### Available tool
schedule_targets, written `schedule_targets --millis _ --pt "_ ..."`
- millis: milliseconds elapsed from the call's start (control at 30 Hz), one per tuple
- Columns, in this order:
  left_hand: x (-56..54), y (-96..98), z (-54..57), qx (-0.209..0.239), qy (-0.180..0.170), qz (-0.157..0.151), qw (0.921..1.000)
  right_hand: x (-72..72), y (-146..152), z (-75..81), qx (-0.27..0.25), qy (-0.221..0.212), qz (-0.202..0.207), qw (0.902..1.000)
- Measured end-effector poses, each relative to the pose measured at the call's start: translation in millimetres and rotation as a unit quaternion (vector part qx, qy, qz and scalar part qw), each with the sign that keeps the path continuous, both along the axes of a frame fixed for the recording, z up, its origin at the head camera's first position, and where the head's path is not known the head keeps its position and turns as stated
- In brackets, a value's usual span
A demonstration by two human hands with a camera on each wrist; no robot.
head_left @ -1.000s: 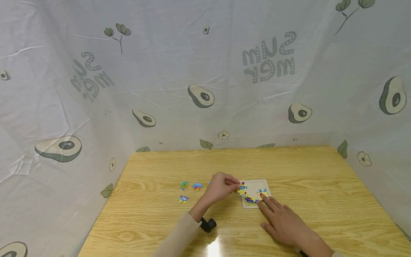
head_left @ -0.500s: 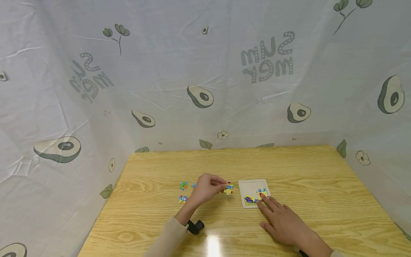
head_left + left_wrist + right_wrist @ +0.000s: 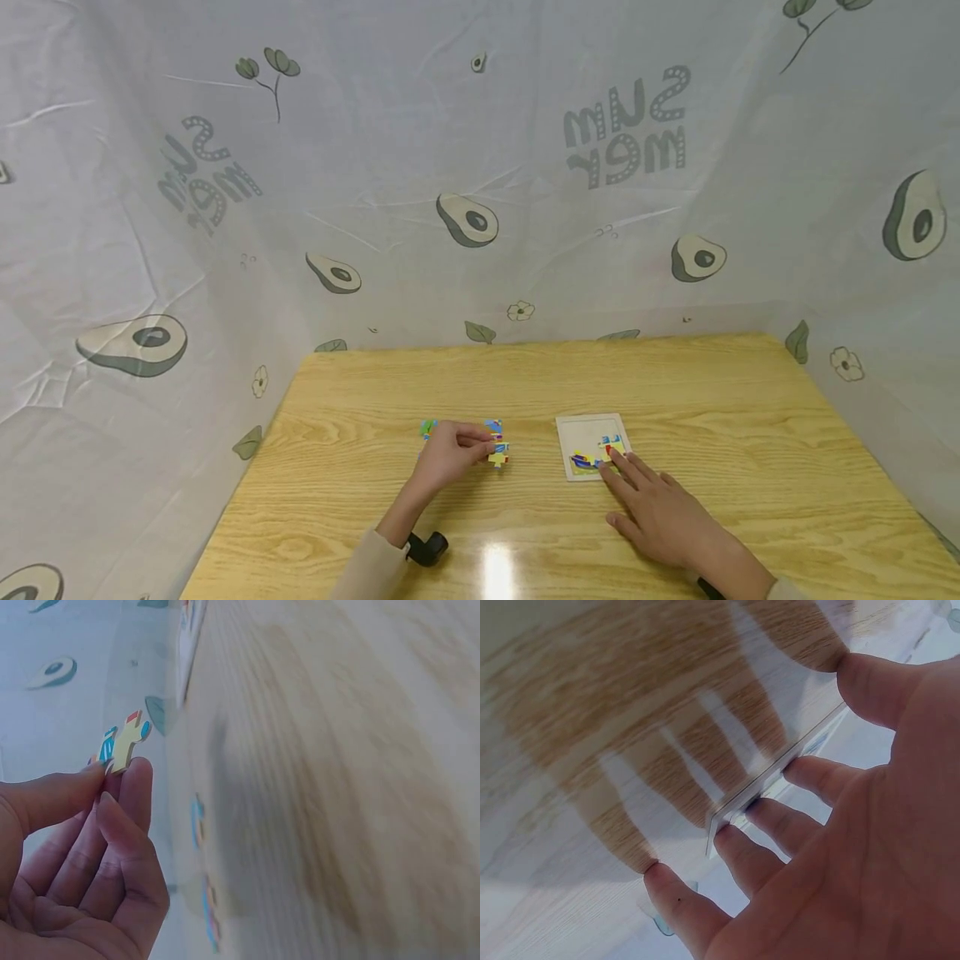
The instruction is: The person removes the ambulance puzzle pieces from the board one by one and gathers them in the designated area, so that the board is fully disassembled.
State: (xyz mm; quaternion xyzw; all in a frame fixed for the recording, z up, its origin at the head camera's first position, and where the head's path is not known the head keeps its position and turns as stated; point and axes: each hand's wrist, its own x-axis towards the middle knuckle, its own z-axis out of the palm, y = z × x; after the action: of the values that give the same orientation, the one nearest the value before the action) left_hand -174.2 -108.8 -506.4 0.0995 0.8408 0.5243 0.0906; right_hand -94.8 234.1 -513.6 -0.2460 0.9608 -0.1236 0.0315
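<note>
My left hand (image 3: 444,457) pinches a yellow, blue and red jigsaw piece (image 3: 498,458) between thumb and fingertips. The left wrist view shows the piece (image 3: 129,744) raised above the tabletop, its knobs sticking out past the fingers. To the right lies a square, pale puzzle tray (image 3: 581,432), with colourful pieces (image 3: 587,461) fitted along its near side. My right hand (image 3: 660,510) lies with fingers spread at the tray's near right corner, fingertips on the fitted pieces. In the right wrist view, several fingers of the hand (image 3: 832,847) reach the tray edge (image 3: 739,801).
Loose jigsaw pieces lie around the left hand: a green and blue piece (image 3: 428,427) behind it, and a blue one (image 3: 493,425) past its fingertips. Others are hidden under the hand. The wooden table (image 3: 675,383) ends at a printed curtain (image 3: 555,250).
My left hand has moved left with the jigsaw piece, from over the tray to the loose pieces, covering some of them. The right hand has stayed on the tray.
</note>
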Motion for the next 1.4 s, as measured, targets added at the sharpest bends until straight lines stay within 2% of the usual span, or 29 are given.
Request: schedule_targets --millis 200,367,633,733,867,1033,1400 --pt "7.0 -18.3 -4.7 -0.012 -0.009 0.022 0.9996 0.4 0.2 0.0 -0.001 0.007 0.0 1.0" --pt "8.6 -29.4 -8.7 -0.011 -0.019 0.037 0.9991 0.1 0.2 -1.1 -0.002 0.008 0.0 1.0" --pt "10.1 -42.0 -14.1 -0.047 0.005 0.051 0.9976 -0.1 0.5 -0.8 0.001 0.002 -0.001 1.0" --pt "11.7 -46.2 -16.9 -0.055 0.005 0.054 0.997 -0.4 0.4 -0.8 -0.001 -0.002 0.0 1.0" --pt "12.7 -48.6 -18.8 -0.056 -0.004 0.058 0.9968 -0.1 0.1 -0.7 0.0 -0.002 -0.002 1.0" --pt "10.8 -47.6 -19.0 -0.059 0.005 0.067 0.996 0.0 -0.2 -1.2 0.003 0.003 -0.004 1.0" --pt "1.0 -47.0 -19.2 -0.111 0.035 0.069 0.9908 1.0 -1.3 -0.3 0.001 -0.002 -0.008 1.0"
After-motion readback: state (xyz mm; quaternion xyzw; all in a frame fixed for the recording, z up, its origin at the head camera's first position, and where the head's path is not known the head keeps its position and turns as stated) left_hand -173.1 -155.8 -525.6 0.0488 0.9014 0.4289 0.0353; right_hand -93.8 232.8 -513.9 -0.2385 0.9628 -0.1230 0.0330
